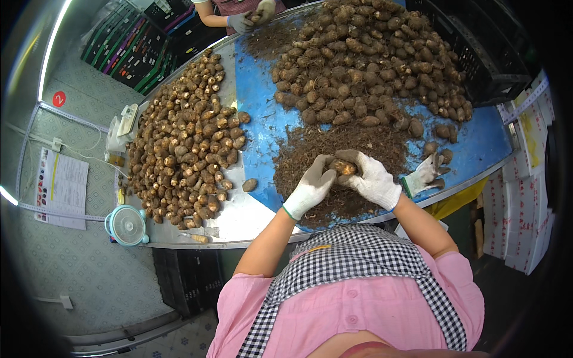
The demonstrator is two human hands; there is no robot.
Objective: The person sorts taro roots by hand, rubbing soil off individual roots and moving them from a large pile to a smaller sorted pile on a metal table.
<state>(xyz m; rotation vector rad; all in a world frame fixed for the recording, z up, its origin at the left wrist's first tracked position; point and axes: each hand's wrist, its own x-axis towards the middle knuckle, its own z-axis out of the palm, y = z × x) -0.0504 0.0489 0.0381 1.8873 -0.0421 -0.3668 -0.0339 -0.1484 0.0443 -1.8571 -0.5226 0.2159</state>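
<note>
Between my two gloved hands is one small taro corm (pixel 343 168), brown with paler patches on its skin. My left hand (pixel 314 181) grips its left side, while my right hand (pixel 369 179) has fingers and thumb around its right side. Both white work gloves are soiled on the fingers. Beneath them spreads a heap of brown root fibres and soil (pixel 295 161) on a blue sheet (pixel 259 129). Beyond lies a large pile of hairy taro corms (pixel 358 76). To the left, a pile of cleaner corms (pixel 188 143) covers part of the metal tabletop (pixel 250 219).
A spare work glove (pixel 425 176) lies at the right table edge near several loose corms. Left front are a small fan (pixel 127 226) and a wooden-handled tool (pixel 197 237). A black crate (pixel 483 58) stands far right. Across the table a co-worker's gloved hands (pixel 253 18) hold something.
</note>
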